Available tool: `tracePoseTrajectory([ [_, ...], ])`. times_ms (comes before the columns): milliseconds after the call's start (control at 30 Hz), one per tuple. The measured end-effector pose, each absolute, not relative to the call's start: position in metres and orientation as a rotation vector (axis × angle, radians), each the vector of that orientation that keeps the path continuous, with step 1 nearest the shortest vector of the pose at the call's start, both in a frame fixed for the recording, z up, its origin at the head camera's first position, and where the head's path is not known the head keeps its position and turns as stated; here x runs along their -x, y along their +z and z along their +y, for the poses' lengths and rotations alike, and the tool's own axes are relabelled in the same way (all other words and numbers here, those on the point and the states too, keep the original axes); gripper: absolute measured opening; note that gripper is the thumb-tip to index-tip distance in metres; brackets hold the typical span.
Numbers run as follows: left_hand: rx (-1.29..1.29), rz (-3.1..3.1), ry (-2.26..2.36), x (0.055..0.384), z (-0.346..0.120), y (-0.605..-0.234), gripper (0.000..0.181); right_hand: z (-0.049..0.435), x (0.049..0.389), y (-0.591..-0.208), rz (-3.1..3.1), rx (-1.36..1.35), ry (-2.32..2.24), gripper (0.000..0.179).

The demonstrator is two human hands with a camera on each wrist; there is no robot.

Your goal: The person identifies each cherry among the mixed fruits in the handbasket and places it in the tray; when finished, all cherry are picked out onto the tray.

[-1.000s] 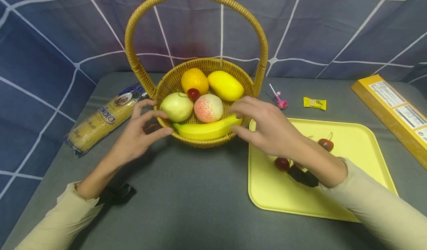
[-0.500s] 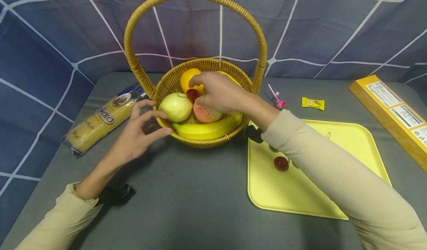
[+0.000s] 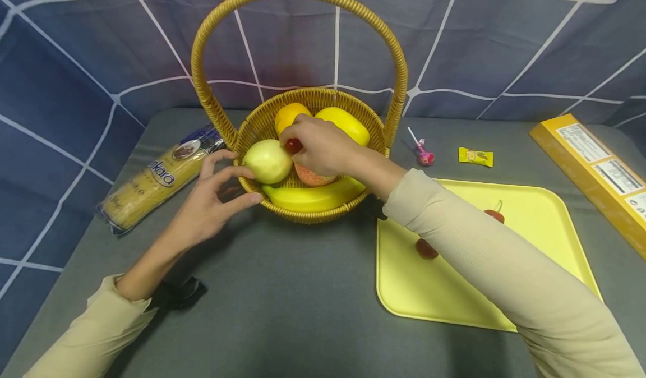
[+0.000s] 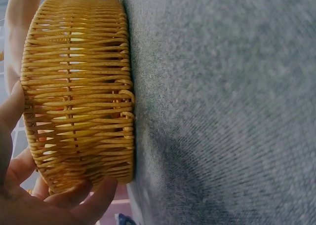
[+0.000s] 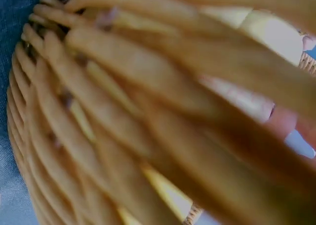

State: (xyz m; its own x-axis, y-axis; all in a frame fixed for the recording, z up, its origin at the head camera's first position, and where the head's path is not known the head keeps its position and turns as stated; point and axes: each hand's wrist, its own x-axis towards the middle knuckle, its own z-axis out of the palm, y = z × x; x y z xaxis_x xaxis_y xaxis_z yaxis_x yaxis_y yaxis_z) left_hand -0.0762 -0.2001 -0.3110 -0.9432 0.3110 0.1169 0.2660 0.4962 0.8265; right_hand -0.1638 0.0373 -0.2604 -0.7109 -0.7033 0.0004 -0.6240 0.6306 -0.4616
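Observation:
A woven basket (image 3: 310,216) with a tall arched handle holds several fruits. My left hand (image 3: 209,204) grips its left rim; in the left wrist view, fingers (image 4: 101,200) spread along the woven wall. Inside the basket, my right hand (image 3: 328,148) pinches a dark red cherry (image 3: 293,146) between thumb and fingers. The cherry is close beside a pale green round fruit (image 3: 267,162). An orange (image 3: 290,114) and a yellow mango (image 3: 345,123) sit behind, a peach (image 3: 313,177) is partly hidden under the hand, and a banana (image 3: 313,196) lies along the front. Blurred wicker (image 5: 123,111) fills most of the right wrist view.
A yellow tray (image 3: 545,221) with cherries (image 3: 426,249) lies at right, partly under the right sleeve. Behind it are a lollipop (image 3: 425,157), a wrapped candy (image 3: 476,157) and an orange box (image 3: 600,170). A pasta bag (image 3: 161,176) lies left of the basket.
My right hand has moved from the basket's right rim over the peach to the cherry and now pinches it. My left hand stays on the left rim.

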Motion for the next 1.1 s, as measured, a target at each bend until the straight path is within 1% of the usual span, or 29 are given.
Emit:
tracePoseTrajectory([
  [367,-0.512,2.667,1.463,0.076,-0.200,-0.311,0.028,0.048,0.159,-0.252,2.693,1.192,-0.771,0.016],
  [633,-0.518,2.672,1.465,0.077,-0.200,-0.310,0.028,0.067,0.138,-0.243,2.736,1.237,-0.854,0.011],
  [900,-0.517,2.680,1.455,0.076,-0.199,-0.310,0.028,0.107,0.102,-0.241,2.751,1.139,-1.073,0.023],
  [1100,-0.516,2.680,1.466,0.076,-0.199,-0.310,0.028,0.147,0.080,-0.245,2.786,1.087,-1.124,0.032],
])
